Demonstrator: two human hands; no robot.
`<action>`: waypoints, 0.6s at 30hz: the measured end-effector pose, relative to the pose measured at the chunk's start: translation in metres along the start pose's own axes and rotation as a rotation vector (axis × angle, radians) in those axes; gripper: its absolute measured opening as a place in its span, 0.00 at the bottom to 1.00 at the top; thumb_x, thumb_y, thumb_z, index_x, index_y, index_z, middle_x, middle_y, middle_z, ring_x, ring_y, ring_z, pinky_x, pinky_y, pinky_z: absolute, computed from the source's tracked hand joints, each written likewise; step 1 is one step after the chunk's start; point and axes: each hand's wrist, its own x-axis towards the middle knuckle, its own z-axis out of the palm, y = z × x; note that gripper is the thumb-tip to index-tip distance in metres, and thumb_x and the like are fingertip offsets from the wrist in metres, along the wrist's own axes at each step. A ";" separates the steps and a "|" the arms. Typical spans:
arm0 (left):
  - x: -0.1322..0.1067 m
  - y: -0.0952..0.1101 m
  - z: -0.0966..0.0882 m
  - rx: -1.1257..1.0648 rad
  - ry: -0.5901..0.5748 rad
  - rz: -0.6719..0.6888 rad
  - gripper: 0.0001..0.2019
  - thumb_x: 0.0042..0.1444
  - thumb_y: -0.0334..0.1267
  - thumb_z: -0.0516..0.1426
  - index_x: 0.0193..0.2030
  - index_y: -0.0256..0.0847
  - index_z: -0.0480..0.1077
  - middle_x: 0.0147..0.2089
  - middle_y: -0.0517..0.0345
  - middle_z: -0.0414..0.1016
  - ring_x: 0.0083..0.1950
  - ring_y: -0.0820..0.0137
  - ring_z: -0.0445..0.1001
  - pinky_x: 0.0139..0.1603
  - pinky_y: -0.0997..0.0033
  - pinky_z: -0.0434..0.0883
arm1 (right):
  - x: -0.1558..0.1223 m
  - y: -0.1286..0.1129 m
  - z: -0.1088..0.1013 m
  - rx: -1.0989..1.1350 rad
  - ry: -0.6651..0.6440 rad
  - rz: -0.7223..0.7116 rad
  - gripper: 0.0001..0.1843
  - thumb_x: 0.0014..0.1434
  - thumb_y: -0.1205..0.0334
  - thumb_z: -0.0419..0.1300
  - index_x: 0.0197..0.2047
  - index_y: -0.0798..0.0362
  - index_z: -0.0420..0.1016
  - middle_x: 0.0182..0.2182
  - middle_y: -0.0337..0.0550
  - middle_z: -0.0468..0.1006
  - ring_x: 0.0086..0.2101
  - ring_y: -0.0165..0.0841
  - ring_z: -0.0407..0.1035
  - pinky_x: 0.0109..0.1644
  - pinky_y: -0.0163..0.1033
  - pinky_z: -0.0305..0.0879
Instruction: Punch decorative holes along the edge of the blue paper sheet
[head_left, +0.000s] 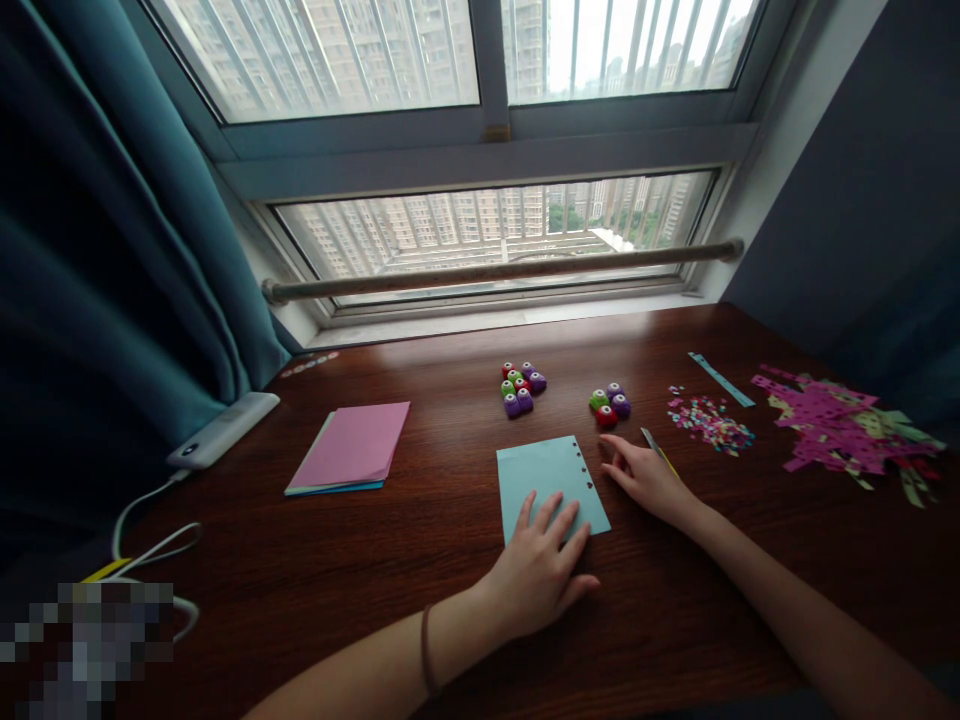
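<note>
A light blue sheet of paper [536, 470] lies on the table, with a column of small punched holes along its right edge. My left hand [540, 560] rests flat on the sheet's lower part, fingers spread. Just right of the sheet is my right hand [637, 478], its fingers partly bent and apart, with nothing visible in them. Beyond its knuckles lies a slim cutter [660, 452] with a yellow part, partly hidden by the hand. A small group of purple, green and red craft punches [610, 402] stands just past my right fingertips.
More craft punches [523, 388] stand behind the sheet. Pink paper [360, 440] tops a stack at left, near a white power bank [225, 430] with a cable. Confetti [711, 424], a blue strip [721, 378] and a pile of paper strips [847, 425] lie at right.
</note>
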 end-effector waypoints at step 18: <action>0.000 -0.001 0.001 0.021 0.039 0.016 0.25 0.61 0.53 0.44 0.59 0.41 0.58 0.61 0.46 0.56 0.63 0.53 0.51 0.60 0.44 0.49 | 0.002 -0.003 0.000 -0.044 0.002 0.022 0.20 0.59 0.64 0.54 0.54 0.55 0.62 0.25 0.37 0.71 0.26 0.31 0.66 0.32 0.34 0.58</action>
